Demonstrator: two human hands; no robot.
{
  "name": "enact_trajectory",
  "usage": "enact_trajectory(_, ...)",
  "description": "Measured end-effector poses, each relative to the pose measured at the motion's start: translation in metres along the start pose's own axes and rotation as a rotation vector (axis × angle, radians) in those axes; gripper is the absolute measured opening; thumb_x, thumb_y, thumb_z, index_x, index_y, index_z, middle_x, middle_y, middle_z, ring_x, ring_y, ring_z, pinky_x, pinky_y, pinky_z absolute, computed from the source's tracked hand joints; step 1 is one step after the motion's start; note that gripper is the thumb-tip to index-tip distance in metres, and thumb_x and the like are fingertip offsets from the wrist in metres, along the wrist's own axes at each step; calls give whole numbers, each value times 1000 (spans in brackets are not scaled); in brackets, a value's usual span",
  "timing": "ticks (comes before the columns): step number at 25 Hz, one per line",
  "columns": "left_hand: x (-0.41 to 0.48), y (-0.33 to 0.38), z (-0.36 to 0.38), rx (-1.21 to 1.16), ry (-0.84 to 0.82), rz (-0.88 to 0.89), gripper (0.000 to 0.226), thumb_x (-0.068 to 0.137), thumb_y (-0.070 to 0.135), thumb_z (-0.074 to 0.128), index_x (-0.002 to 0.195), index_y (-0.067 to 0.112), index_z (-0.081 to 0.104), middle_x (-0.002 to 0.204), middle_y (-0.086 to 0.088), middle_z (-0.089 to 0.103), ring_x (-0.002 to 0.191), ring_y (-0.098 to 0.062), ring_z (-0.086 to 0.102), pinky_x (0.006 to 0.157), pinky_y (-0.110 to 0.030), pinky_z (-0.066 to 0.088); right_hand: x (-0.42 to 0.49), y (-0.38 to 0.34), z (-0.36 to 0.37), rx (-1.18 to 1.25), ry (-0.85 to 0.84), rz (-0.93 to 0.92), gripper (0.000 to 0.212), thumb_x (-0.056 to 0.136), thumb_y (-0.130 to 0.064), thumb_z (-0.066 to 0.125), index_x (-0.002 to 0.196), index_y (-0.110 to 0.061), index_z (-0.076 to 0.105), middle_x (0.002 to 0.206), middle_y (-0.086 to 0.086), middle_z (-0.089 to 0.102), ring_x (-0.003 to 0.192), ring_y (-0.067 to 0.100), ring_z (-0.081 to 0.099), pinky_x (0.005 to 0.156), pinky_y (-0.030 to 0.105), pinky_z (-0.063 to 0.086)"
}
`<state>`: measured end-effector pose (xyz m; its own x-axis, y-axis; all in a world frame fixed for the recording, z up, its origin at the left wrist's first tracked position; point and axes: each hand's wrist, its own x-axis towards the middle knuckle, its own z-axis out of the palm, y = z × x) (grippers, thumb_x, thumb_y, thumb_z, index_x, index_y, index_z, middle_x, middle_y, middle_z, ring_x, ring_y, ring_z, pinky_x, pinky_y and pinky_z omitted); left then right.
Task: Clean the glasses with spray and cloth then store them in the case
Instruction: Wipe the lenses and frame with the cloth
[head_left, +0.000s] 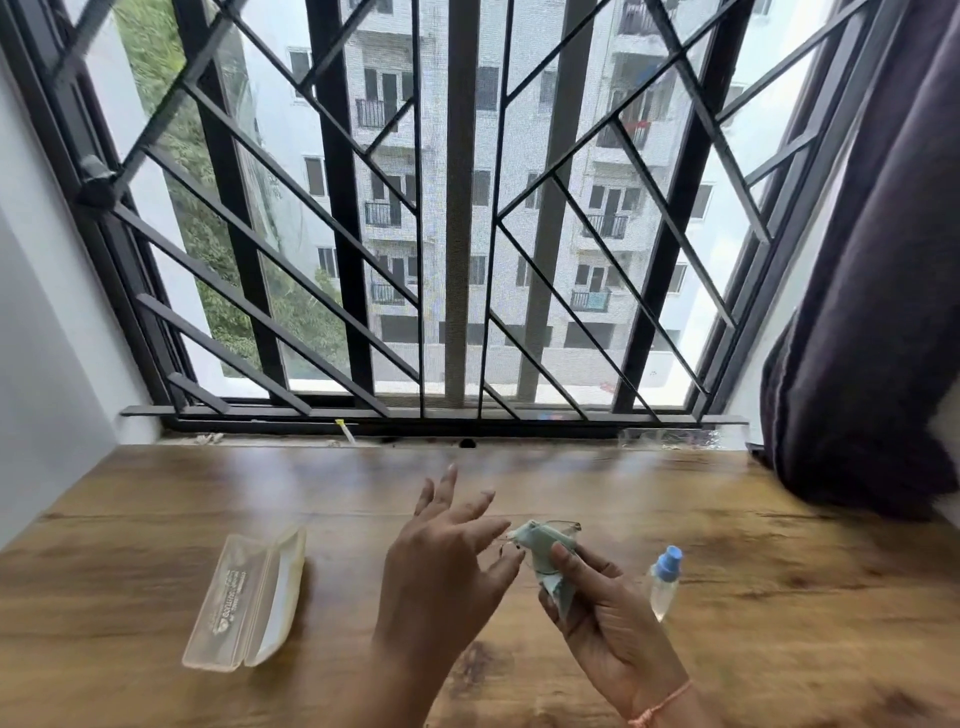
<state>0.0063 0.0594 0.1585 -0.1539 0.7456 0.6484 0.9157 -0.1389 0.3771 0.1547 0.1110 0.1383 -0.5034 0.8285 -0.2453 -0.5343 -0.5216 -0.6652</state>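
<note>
My right hand (597, 608) pinches a pale green cloth (545, 551) wrapped around thin-framed glasses (569, 527), held above the wooden table (156, 519). Only a bit of wire frame shows past the cloth. My left hand (447, 551) hovers just left of the cloth with fingers spread, holding nothing. A small clear spray bottle with a blue cap (665, 579) stands to the right of my right hand. A translucent cream glasses case (244, 597) lies open on the table at the left.
A barred window (462, 208) runs along the table's far edge. A dark curtain (872, 338) hangs at the right and drapes onto the table corner. A white wall (41, 312) closes the left side.
</note>
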Motion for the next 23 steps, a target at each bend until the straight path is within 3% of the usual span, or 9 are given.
enact_trajectory(3, -4, -25, -14, -320, 1, -153, 56, 54, 54, 71, 99, 22, 73, 112, 20, 62, 125, 0, 42, 102, -17, 37, 0, -6, -7, 32, 9, -19, 60, 26, -9, 94, 82, 2, 74, 80, 15, 74, 52, 11, 62, 47, 18, 49)
enact_trajectory(5, -9, -50, -25, -407, 20, -180, 48, 51, 43, 76, 96, 25, 74, 103, 35, 60, 118, 5, 48, 95, -7, 37, -1, -12, -9, 58, 9, -46, 61, 26, -9, 94, 82, 2, 74, 86, 15, 74, 58, 10, 65, 47, 18, 47)
enact_trajectory(7, -13, -61, -28, -393, 44, -147, 39, 56, 27, 76, 96, 27, 72, 99, 35, 62, 110, 1, 57, 91, -8, 41, 0, -15, -11, 85, -6, -61, 69, 19, -15, 95, 83, 2, 74, 89, 14, 74, 62, 9, 66, 47, 18, 46)
enact_trajectory(11, -12, -49, -17, -385, 106, -67, 30, 59, 10, 73, 89, 12, 75, 94, 8, 71, 95, -1, 65, 85, -10, 47, 2, -12, -7, 88, -22, -38, 72, 19, -16, 96, 85, 2, 74, 87, 14, 74, 59, 9, 66, 47, 19, 48)
enact_trajectory(16, -9, -46, -8, -405, 244, -88, 17, 59, 9, 74, 75, 9, 76, 77, 10, 71, 77, 5, 66, 71, -6, 49, 0, -10, -9, 50, -52, -21, 74, 20, -14, 96, 87, 4, 73, 88, 17, 73, 56, 13, 65, 49, 20, 50)
enact_trajectory(19, -10, -46, 1, -427, 276, -161, 19, 57, 0, 79, 74, 7, 75, 76, 24, 65, 75, 9, 65, 71, -4, 47, -1, -14, -14, 10, -63, -9, 72, 29, -5, 93, 95, 9, 69, 95, 23, 70, 57, 16, 64, 49, 21, 53)
enact_trajectory(21, -10, -48, 4, -464, 279, -215, 24, 55, -7, 81, 75, 7, 75, 72, 36, 62, 73, 8, 65, 71, -5, 48, -2, -20, -19, -174, -10, -32, 60, 41, 7, 83, 98, 12, 66, 90, 26, 68, 52, 17, 60, 45, 20, 49)
enact_trajectory(23, -11, -52, 6, -468, 298, -213, 26, 56, -7, 80, 76, 8, 75, 75, 43, 60, 73, 10, 64, 71, -5, 48, -3, -24, -24, -594, 92, -88, 44, 53, 12, 75, 97, 7, 69, 72, 19, 68, 49, 16, 52, 43, 19, 41)
